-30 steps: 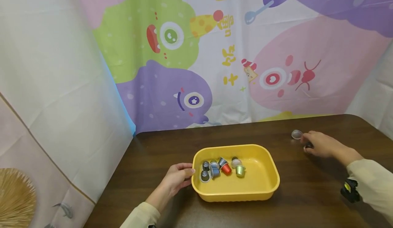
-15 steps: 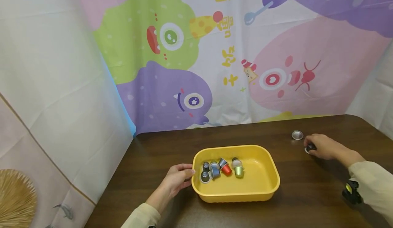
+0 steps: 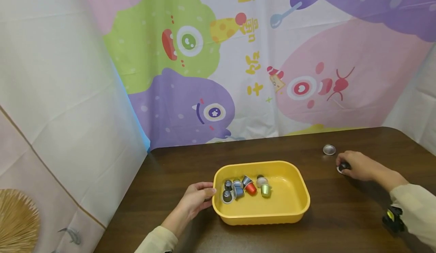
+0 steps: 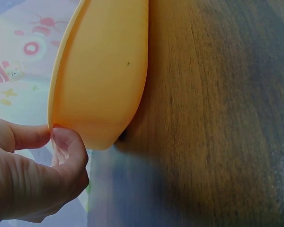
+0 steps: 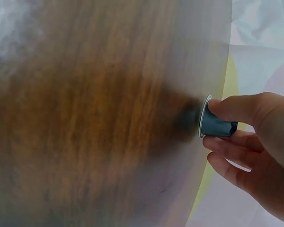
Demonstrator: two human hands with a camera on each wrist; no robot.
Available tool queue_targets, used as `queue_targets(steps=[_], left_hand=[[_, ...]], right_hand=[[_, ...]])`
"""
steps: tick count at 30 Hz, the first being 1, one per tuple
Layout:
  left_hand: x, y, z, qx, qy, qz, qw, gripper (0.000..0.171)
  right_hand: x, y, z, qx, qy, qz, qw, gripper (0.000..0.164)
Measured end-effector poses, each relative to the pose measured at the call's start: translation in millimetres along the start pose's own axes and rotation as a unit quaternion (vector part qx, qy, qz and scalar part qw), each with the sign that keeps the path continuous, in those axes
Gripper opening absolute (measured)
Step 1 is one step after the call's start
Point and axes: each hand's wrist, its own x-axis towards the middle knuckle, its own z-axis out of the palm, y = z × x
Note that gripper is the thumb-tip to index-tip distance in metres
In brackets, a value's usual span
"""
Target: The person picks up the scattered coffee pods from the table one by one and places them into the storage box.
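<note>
My left hand [image 3: 195, 200] pinches the left rim of a yellow plastic basin [image 3: 262, 219]; the left wrist view shows the thumb and fingers on either side of its edge. Several coffee capsules lie in the basin's left half and middle, among them a red capsule [image 3: 251, 189], a blue capsule [image 3: 239, 191] and a light green capsule [image 3: 266, 191]. At the right of the table, my right hand [image 3: 357, 164] pinches a dark coffee capsule [image 5: 217, 124] between thumb and fingers, its pale rim facing the tabletop. Whether that rim touches the wood, I cannot tell.
A small round silver piece [image 3: 329, 149] lies on the brown wooden table [image 3: 184, 158], just beyond my right hand. Behind the table hangs a cloth [image 3: 259, 120] printed with cartoon monsters. A pale curtain [image 3: 78, 94] hangs at the left.
My right hand has shifted slightly toward me, away from the silver piece, and the dark capsule shows more clearly in its fingers. The green capsule has rocked slightly. My left hand stays put.
</note>
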Motion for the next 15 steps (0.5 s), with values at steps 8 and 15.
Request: queue_targets(steps=[8, 15], left_hand=[[-0.9, 0.9, -0.4, 0.001, -0.001, 0.002, 1.0, 0.036], [-0.6, 1.7, -0.1, 0.003, -0.003, -0.003, 1.0, 0.035]], right_hand=[[-2.9, -13.0, -0.7, 0.012, -0.003, 0.006, 1.0, 0.023], [-2.3, -21.6, -3.2, 0.012, 0.014, -0.004, 1.0, 0.024]])
